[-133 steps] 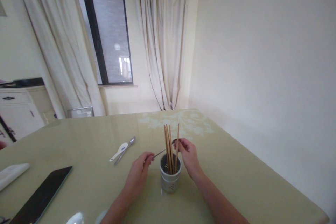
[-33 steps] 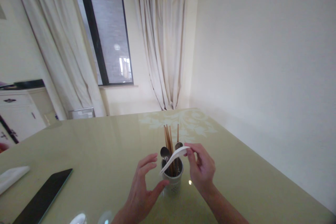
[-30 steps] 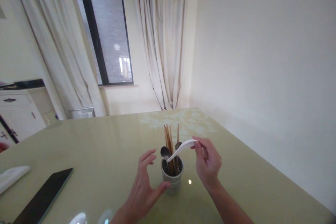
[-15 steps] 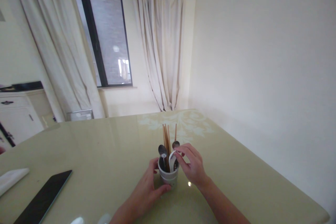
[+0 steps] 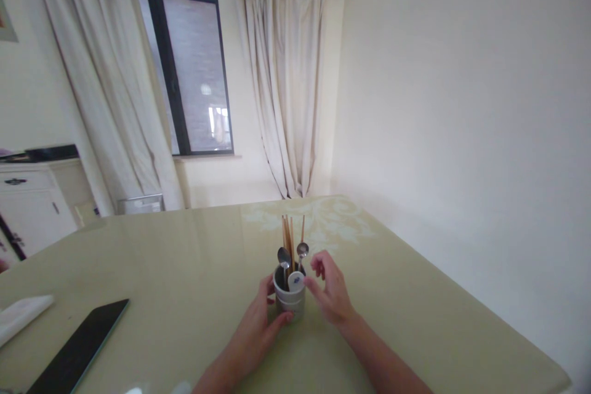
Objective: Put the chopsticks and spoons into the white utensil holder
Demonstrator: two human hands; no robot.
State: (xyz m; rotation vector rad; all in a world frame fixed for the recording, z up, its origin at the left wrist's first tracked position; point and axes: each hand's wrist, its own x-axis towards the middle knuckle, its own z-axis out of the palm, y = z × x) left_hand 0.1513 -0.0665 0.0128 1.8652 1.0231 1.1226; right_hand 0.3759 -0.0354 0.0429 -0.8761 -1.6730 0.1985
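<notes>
A grey utensil cup (image 5: 290,305) stands upright on the table, with my left hand (image 5: 255,327) wrapped around its left side and front. Inside it, a white soup spoon (image 5: 296,281) with a small blue mark on its bowl leans at the front rim. Two metal spoons, one on the left (image 5: 284,257) and one on the right (image 5: 302,250), stick up behind it with several wooden chopsticks (image 5: 288,235). My right hand (image 5: 335,297) is just right of the cup, thumb and fingers apart and holding nothing. Its thumb tip is close to the white spoon; whether they touch I cannot tell.
The cup stands on a glossy pale green table (image 5: 184,258). A dark flat tablet-like object (image 5: 80,345) and a white object (image 5: 23,317) lie at the left. A wall (image 5: 462,135) runs along the table's right side; curtains (image 5: 290,74) hang beyond the far edge.
My right hand has let go of the white soup spoon and opened beside the cup. The spoon has dropped lower into the cup. My left hand keeps its hold.
</notes>
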